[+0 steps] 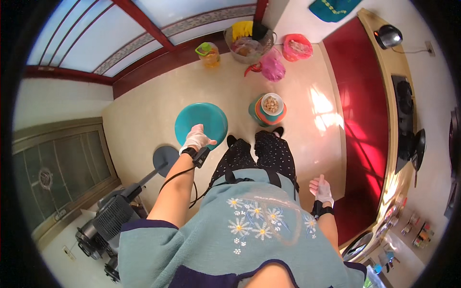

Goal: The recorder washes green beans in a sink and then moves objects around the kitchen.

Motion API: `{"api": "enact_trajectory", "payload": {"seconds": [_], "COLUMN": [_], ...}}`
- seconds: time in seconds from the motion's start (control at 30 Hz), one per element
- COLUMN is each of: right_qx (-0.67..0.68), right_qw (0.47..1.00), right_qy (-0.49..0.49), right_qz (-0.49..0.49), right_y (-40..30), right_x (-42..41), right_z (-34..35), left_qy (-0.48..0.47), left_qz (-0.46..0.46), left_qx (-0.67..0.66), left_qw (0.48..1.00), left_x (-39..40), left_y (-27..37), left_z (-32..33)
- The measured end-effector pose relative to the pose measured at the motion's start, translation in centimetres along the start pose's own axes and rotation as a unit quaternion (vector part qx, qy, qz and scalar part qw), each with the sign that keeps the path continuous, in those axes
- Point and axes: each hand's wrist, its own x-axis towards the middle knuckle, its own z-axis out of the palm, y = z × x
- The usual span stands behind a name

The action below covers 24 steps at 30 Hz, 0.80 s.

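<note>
My left hand (198, 138), in a thin whitish glove, is over the near part of a round teal plastic piece (196, 115), perhaps a stool top or a basin. Its thumb is spread from the fingers and nothing shows in its grasp; whether it touches the teal surface is unclear. Off to my right side, by the red cabinets, hangs my right hand (321, 190), gloved alike, fingers loosely bent and empty. Ahead of my feet, a white bowl (266, 110) of pale brown chunks (271, 103) rests on an orange-and-teal plastic stool (257, 114).
A dark fan (115, 212) on a round base (165, 158) stands at left. By the glazed door are a jug of yellow liquid (210, 59), a basket (266, 45), a pink bag (273, 68) and a red bag-lined bin (288, 52). Red cabinets (360, 86) carry a kettle (389, 37) and stove (404, 104).
</note>
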Motion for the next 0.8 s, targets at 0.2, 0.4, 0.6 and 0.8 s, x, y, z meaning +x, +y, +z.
{"api": "enact_trajectory", "payload": {"seconds": [0.2,0.4,0.6,0.8], "right_qx": [-0.011,-0.106,-0.048,-0.154], "right_qw": [0.999,0.992,0.952,0.970], "right_qy": [-0.045,-0.021,-0.301,-0.187], "right_qz": [-0.007,-0.070,-0.016,-0.033], "right_y": [-0.4,-4.8,-10.9,-18.1], "right_x": [1.0,3.0,10.9,9.4], "right_z": [0.0,3.3,-1.6,6.1], "left_qy": [0.019,0.005,0.067,0.014], "left_qz": [0.011,-0.021,-0.028,-0.128], "left_qx": [-0.027,-0.053,-0.101,-0.160], "left_qw": [0.999,0.998,0.992,0.979], "left_x": [1.7,-0.9,-0.2,-1.4], "left_y": [-4.6,-6.8,-5.5,-6.2], "left_z": [2.0,2.4,4.3,5.8]}}
